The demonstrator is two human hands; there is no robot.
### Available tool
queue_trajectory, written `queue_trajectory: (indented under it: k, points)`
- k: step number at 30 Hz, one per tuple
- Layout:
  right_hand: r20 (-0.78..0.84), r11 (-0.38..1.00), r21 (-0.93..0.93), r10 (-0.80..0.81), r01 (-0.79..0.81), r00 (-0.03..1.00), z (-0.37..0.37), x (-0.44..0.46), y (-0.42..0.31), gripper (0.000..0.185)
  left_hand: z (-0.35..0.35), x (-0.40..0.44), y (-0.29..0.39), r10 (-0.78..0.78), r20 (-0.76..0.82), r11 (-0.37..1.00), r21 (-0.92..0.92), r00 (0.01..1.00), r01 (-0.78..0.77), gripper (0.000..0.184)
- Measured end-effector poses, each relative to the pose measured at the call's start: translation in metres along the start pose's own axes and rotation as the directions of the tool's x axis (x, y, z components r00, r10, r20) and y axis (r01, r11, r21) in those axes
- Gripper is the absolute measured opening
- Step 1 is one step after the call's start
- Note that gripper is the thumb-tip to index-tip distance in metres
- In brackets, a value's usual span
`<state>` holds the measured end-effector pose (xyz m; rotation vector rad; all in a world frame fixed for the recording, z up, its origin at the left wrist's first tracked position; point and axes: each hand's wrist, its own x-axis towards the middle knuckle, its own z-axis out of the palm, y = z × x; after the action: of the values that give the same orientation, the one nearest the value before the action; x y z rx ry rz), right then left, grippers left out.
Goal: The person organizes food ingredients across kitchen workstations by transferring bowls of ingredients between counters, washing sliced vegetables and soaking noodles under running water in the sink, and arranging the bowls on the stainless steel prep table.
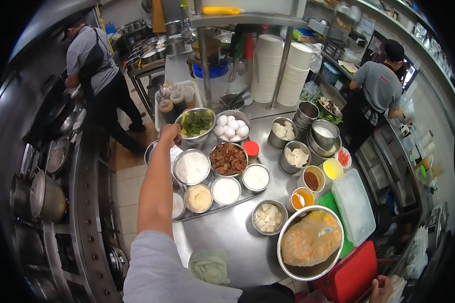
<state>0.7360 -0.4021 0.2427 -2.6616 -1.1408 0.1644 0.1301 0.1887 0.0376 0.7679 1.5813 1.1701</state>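
My left hand [171, 133] reaches forward and is closed on the rim of a metal bowl of green leaves [196, 123]. Right of that bowl stands a bowl of white eggs [231, 126]. Closer to me are a container of white powder [191, 167], a pan of brown cooked meat pieces [228, 159] and a tub of beige paste [197, 198]. My right hand [381, 289], partly cut off at the lower right edge, has loosely bent fingers apart and seems to hold nothing. It is beside a red board or lid [356, 272].
A large bowl with a bagged orange mixture [311, 240], a tofu bowl [267, 218] and a clear lid [355, 207] are on the right. Stacked white containers [268, 70] stand behind. One person [93, 65] works left, another [379, 86] right. A green cloth [208, 266] lies near me.
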Motion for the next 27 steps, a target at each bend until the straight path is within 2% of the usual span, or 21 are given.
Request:
queue_trajectory:
  k: [4, 6, 8, 10, 12, 14, 16, 17, 18, 19, 20, 22, 23, 25, 27]
  points:
    - [0.004, 0.998, 0.014, -0.057, 0.057, 0.998, 0.0, 0.004, -0.011, 0.034, -0.012, -0.011, 0.014, 0.034, -0.055, 0.999, 0.011, 0.998, -0.034, 0.013]
    - [0.007, 0.998, 0.002, -0.064, 0.064, 0.998, 0.002, 0.004, -0.01, 0.032, -0.018, -0.019, 0.022, -0.025, -0.069, 0.999, -0.033, 0.997, 0.023, 0.014]
    - [-0.007, 0.991, 0.097, -0.094, 0.095, 0.996, 0.005, 0.005, -0.005, 0.029, -0.021, -0.027, 0.033, 0.014, -0.065, 0.999, -0.033, 0.998, -0.016, 0.013]
    - [-0.025, 0.981, 0.128, -0.141, 0.143, 0.99, 0.005, 0.002, -0.016, 0.029, -0.021, -0.052, 0.053, 0.128, -0.033, 0.989, -0.072, 0.991, -0.13, 0.008]
    - [-0.045, 0.97, 0.158, -0.183, 0.187, 0.982, 0.005, -0.006, -0.04, 0.029, -0.022, -0.087, 0.074, 0.11, -0.027, 0.991, -0.073, 0.994, -0.112, 0.004]
    - [-0.002, 0.875, 0.418, -0.267, 0.243, 0.964, 0.014, -0.02, -0.076, 0.027, -0.029, -0.103, 0.078, 0.226, 0.084, 0.972, -0.084, 0.971, -0.219, 0.005]
    - [-0.107, 0.734, 0.558, -0.399, 0.387, 0.911, 0.046, -0.034, -0.112, 0.014, -0.022, -0.151, 0.082, 0.25, 0.144, 0.966, -0.101, 0.958, -0.237, 0.007]
    - [-0.024, 0.66, 0.608, -0.541, 0.442, 0.841, 0.053, -0.036, -0.128, 0.014, -0.02, -0.166, 0.077, 0.257, 0.211, 0.966, -0.09, 0.943, -0.243, 0.008]
    - [0.152, 0.643, 0.707, -0.546, 0.295, 0.824, 0.074, -0.041, -0.128, 0.017, -0.019, -0.185, 0.072, 0.261, 0.276, 0.965, -0.079, 0.925, -0.249, 0.009]
    - [0.155, 0.602, 0.699, -0.654, 0.386, 0.74, 0.084, -0.046, -0.141, 0.021, -0.008, -0.216, 0.062, 0.278, 0.304, 0.958, -0.162, 0.911, -0.238, 0.011]
    - [0.16, 0.549, 0.692, -0.749, 0.469, 0.643, 0.092, -0.049, -0.157, 0.025, -0.005, -0.24, 0.053, 0.252, 0.387, 0.967, -0.123, 0.887, -0.222, 0.012]
    - [0.33, 0.558, 0.782, -0.75, 0.279, 0.573, 0.119, -0.059, -0.162, 0.031, 0.003, -0.272, 0.012, 0.176, 0.435, 0.982, -0.134, 0.883, -0.13, 0.014]
    - [0.34, 0.567, 0.78, -0.738, 0.263, 0.583, 0.128, -0.062, -0.163, 0.031, 0.008, -0.293, -0.005, 0.098, 0.453, 0.994, -0.087, 0.886, -0.065, 0.015]
    - [0.567, 0.682, 0.727, -0.663, 0.081, 0.489, 0.146, -0.065, -0.164, 0.037, 0.015, -0.33, -0.035, -0.025, 0.526, 1.0, -0.002, 0.85, 0.03, 0.016]
    - [0.558, 0.636, 0.771, -0.676, -0.001, 0.482, 0.182, -0.069, -0.154, 0.041, 0.017, -0.348, -0.074, -0.117, 0.598, 0.993, 0.058, 0.793, 0.103, 0.015]
